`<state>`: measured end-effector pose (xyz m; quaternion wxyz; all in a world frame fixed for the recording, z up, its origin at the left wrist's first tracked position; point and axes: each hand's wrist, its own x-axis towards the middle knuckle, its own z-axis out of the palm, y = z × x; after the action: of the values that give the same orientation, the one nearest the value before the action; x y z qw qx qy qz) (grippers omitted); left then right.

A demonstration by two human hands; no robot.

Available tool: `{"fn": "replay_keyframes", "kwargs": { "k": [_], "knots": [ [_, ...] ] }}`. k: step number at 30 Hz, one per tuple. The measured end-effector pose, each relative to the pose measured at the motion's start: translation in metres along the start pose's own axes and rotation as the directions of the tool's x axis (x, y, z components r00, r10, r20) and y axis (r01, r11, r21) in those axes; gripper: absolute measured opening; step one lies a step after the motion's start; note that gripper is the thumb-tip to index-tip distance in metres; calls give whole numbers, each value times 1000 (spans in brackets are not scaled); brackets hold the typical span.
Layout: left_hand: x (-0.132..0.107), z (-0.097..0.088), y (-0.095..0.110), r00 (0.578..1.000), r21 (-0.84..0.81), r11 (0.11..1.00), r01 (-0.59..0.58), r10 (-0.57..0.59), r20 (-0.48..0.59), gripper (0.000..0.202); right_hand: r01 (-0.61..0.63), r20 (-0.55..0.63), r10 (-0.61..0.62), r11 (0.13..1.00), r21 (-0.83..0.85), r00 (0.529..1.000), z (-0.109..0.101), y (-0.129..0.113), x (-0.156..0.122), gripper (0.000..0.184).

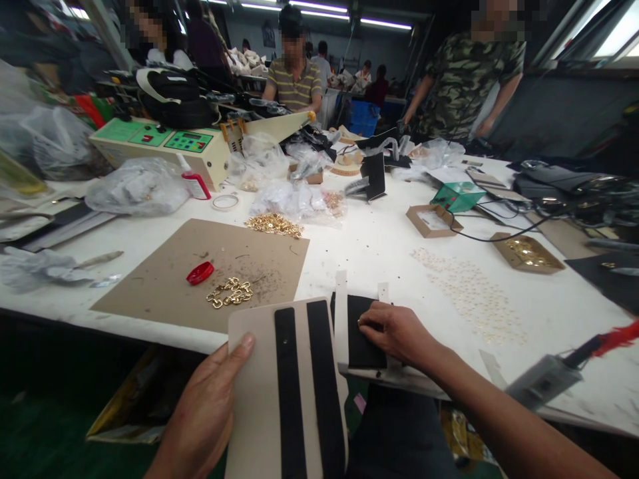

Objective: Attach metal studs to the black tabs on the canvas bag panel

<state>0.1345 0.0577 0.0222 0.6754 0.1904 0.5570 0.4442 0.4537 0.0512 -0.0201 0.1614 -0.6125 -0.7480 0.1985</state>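
Note:
My left hand (pixel 210 392) grips a flat beige panel (pixel 260 386) by its left edge, thumb on top. Two black strips (pixel 291 392) run lengthwise down the panel, and a small hole shows in one of them. To its right, my right hand (pixel 394 330) is closed in a pinch over a black flat piece (pixel 357 356) at the table's front edge. A tiny gold-coloured bit shows at those fingertips; its shape is too small to make out. White strips (pixel 341 319) cross the black piece at its left and right.
Gold rings (pixel 230 293) and a red tape roll (pixel 200 273) lie on a brown board (pixel 174 266). Beyond are a gold hardware pile (pixel 273 225), a red bottle (pixel 196 185) and a machine (pixel 164 148). Small cardboard boxes (pixel 528 254) stand right. A grey tool (pixel 544 382) juts in. Other people are behind.

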Motion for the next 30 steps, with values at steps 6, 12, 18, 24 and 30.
{"fn": "replay_keyframes", "kwargs": {
  "k": [6,12,18,24,30],
  "knots": [
    [1,-2,-2,1000,-17,1000,15,-15,-3,40,6,-51,2,989,149,999,3,6,-3,12],
    [-4,7,3,999,9,1000,8,-7,-50,34,29,-91,-13,983,181,996,8,12,-7,18],
    [-9,15,7,998,6,1000,29,-29,-55,32,3,-69,3,996,94,998,9,6,-5,19],
    [-14,11,7,999,17,999,-32,32,-24,30,11,-76,-1,991,131,997,8,5,-11,19],
    [-26,10,16,995,26,996,-86,85,58,37,46,-403,116,928,371,908,-8,-43,-26,24]
  ]
}}
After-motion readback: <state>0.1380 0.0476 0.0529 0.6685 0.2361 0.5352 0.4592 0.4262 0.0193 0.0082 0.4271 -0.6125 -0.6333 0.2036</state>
